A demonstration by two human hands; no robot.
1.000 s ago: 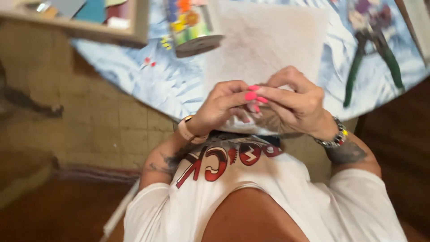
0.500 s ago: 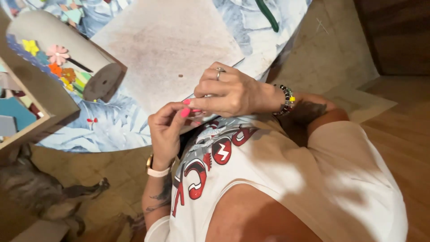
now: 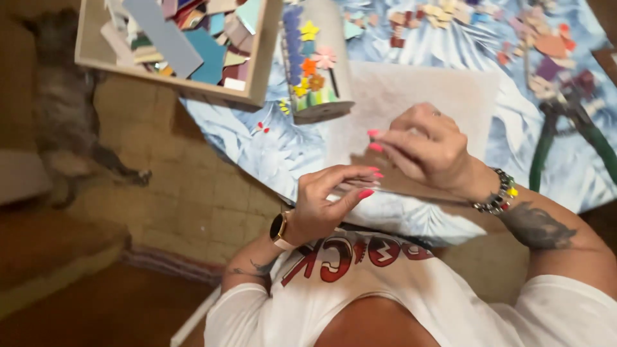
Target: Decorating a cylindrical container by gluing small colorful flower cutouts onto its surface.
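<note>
Fingertips of the right hand (image 3: 427, 144) rest on a pale square sheet (image 3: 443, 96) lying flat near the table's near edge; fingers bent, pinching nothing I can make out. The sheet looks thin and light, probably floppy, so best lifted by an edge or corner. The left hand (image 3: 331, 202) hovers just off the table (image 3: 257, 154) edge, fingers loosely curled, apparently empty. Green-handled nippers (image 3: 565, 135) lie toward the right edge.

The tablecloth (image 3: 270, 151) was pale blue with white leaves; at twelve o'clock, the cylinder (image 3: 315, 58) bore multicoloured mosaic flowers.
</note>
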